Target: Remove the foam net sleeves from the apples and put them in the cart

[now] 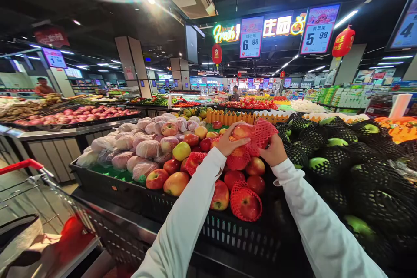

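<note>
Fingers of my left hand [228, 140], just right of frame centre, curl on a red apple [243, 130], thumb across its near side, likely to steady it. To its right, red foam net [262, 134] touching the apple; fingers of my right hand [274, 151] pinch the net's edge, probably to keep it stretched. Can't tell how much of the apple it covers.

Edges, left to right: red cart handle [26, 164] at left; black crate [114, 187], front wall slanting down to lower centre, presumably there to stop fruit rolling out; wrapped apples [149, 148] left of centre, grouped apart from most loose apples [176, 183]; black-netted melons [378, 182] crowd the right. Free room: above the heap, little sideways at right.
</note>
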Motion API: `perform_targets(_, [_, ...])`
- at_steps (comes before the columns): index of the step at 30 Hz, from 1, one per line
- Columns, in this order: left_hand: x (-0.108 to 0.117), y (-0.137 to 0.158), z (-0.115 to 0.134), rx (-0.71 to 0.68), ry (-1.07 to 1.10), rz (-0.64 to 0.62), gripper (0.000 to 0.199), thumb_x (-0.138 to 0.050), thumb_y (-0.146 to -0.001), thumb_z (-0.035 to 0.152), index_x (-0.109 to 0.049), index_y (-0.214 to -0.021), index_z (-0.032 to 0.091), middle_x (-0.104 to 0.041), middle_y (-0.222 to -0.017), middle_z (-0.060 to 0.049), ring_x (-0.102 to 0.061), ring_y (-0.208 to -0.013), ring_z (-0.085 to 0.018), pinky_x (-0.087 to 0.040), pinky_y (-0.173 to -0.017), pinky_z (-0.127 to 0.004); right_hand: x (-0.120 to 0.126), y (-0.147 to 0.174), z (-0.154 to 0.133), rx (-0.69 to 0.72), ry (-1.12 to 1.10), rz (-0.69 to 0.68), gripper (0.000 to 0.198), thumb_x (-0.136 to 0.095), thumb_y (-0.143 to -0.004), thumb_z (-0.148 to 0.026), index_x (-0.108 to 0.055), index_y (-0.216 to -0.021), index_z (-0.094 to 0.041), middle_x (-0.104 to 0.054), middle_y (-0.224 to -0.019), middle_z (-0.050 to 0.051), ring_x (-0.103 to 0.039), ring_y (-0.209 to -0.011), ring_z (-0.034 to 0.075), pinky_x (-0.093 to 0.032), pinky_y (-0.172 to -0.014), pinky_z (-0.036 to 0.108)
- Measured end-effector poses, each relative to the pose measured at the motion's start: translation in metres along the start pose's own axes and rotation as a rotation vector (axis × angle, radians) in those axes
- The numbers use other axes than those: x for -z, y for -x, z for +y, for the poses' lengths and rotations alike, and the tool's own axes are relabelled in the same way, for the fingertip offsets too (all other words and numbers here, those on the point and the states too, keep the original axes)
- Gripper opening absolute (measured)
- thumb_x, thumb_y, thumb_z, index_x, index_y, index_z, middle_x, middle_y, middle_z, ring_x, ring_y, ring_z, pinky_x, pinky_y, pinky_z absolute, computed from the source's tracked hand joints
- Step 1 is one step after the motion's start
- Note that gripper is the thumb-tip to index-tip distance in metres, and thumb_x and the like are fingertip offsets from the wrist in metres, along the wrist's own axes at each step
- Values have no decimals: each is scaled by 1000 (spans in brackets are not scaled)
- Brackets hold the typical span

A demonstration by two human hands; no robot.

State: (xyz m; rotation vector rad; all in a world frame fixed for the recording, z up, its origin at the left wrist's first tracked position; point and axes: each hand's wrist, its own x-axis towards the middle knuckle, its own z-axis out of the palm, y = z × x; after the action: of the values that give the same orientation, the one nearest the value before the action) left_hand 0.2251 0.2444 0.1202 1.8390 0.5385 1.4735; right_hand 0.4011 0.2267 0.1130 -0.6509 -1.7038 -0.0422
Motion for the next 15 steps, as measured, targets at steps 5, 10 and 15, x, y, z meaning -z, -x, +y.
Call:
perform_targets(5, [-2,1,-1,-11,-78,-49,67,-77,-67,43,-52,-124,17,-51,-139,-11,-47,-131,-26,-33,-114,-36,11,1,-4,221,231,-139,50,-65,-67,-31,-62,-115,-15,-66,-118,16,-60,-115,31,-45,-104,47])
perform_targets(10, [2,0,-8,-79,-76,-186,79,-77,-64,48,-48,-128,12,-52,-135,-16,-50,-125,-29,-38,-109,-39,5,7,1,185,295,-171,57,-67,-64,-33,-61,-118,-13,-66,-116,16,-62,-109,32,-47,-100,48])
perform_targets(15, [0,1,-7,-43,-201,-23,59,-76,-67,52,-53,-110,17,-60,-115,-9,-60,-100,-22,-47,-91,-35,1,6,13,-41,244,-88,55,-73,-61,-29,-64,-113,-12,-67,-111,16,-62,-110,33,-48,-101,47])
